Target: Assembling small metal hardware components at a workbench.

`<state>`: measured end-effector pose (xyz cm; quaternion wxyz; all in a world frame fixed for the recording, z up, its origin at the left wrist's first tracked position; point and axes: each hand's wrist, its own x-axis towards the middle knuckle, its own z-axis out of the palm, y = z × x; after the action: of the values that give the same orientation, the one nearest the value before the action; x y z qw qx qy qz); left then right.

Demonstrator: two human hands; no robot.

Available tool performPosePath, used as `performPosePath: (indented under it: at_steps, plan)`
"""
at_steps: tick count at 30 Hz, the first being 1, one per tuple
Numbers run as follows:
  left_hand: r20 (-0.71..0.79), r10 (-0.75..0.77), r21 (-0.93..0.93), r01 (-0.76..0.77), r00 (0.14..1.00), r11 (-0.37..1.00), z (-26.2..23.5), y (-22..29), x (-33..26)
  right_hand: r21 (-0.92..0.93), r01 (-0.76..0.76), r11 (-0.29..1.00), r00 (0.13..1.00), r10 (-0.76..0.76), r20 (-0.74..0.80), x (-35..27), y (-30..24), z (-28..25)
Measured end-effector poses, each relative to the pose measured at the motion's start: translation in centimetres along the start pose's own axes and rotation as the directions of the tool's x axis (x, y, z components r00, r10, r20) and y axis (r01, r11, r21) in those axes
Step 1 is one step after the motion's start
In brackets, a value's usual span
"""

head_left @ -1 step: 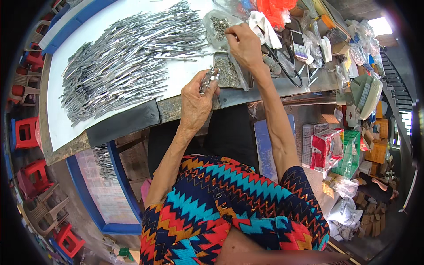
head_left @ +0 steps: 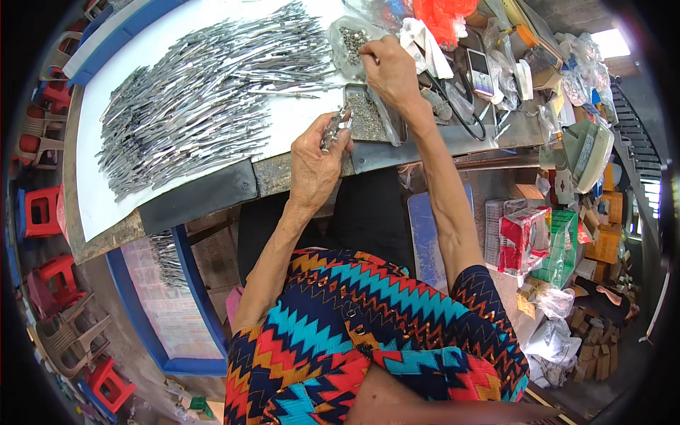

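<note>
We take this for a workshop: our worn desk [head_left: 278,175] carries a heap of thin metal pieces [head_left: 205,99] and a tray [head_left: 346,98] of tiny parts [head_left: 365,117], with red stools [head_left: 41,212] nearby.

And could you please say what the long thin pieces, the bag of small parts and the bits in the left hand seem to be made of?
Long thin pieces: probably metal, silvery grey, with bright glints.
Bag: likely clear plastic film; it wrinkles and the small parts show through.
Bits in the left hand: shiny, perhaps metal from bright reflections, though coated plastic is possible.
</note>
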<state>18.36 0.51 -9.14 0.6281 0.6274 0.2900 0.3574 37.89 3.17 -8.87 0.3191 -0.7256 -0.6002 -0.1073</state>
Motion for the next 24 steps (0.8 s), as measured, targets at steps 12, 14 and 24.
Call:
performPosePath:
  at_steps: [12, 14, 24]
  plan:
    - [-0.058, 0.032, 0.016, -0.031, 0.998, 0.999, -0.4, 0.0, -0.1, -0.309, 0.152, 0.939, 0.966, -0.075, 0.249, 2.1, -1.1, 1.5]
    - [-0.061, 0.042, 0.005, -0.042, 0.997, 0.999, -0.6, 0.0, -0.1, -0.331, 0.169, 0.928, 0.969, -0.095, 0.228, 1.8, -0.8, 1.7]
    - [-0.087, -0.099, -0.201, 0.080, 0.991, 0.976, -0.6, 0.5, -0.1, -0.029, 0.023, 0.999, 0.996, -0.026, -0.086, 0.3, -0.7, 0.8]
